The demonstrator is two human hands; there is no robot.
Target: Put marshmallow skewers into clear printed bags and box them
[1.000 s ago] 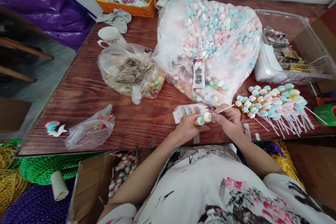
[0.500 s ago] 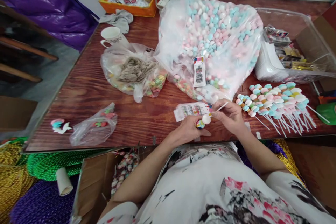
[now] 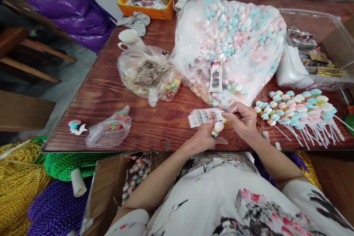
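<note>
My left hand (image 3: 203,138) is closed around a pale round marshmallow (image 3: 219,126) and a small multicoloured piece below it. Just to its right, my right hand (image 3: 245,120) pinches a thin white stick (image 3: 234,110) between thumb and fingers. The stick's lower end is hidden by the fingers. Printed packets (image 3: 203,117) lie flat on the table behind both hands. To the right rests a pile of marshmallow skewers (image 3: 301,107), their white sticks pointing towards me. A large clear bag of pink, white and blue marshmallows (image 3: 229,33) spreads out beyond the hands.
Another printed packet (image 3: 216,76) lies on the big bag. At left are a knotted-looking cloth (image 3: 152,73) on a candy bag, a white mug (image 3: 129,38) and a small bag (image 3: 110,129). A clear plastic bin (image 3: 318,81) stands right; the table's front edge runs before my body.
The view has swung left, so everything appears further right. My right hand's fingers now cover more of the stick, and it sits slightly apart from the marshmallow in my left hand.
</note>
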